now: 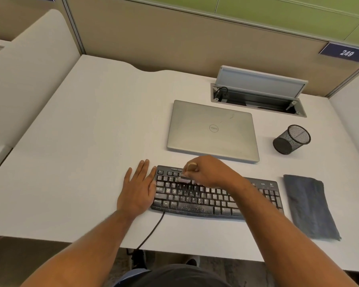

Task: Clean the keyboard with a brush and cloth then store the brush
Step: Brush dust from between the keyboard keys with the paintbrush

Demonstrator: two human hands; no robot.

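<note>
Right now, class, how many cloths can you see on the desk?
1. The folded dark cloth lies flat on the desk, to the right of the keyboard, untouched by either hand. None others show.

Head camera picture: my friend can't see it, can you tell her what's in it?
A person's right hand grips a small brush on a dusty black keyboard while the flat left hand rests at its left end. A grey cloth, closed laptop and mesh cup sit nearby.

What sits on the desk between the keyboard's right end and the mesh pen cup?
Nothing: in the head view the desk is bare between the keyboard and the mesh cup. The folded cloth lies off that line, nearer the front edge.
</note>
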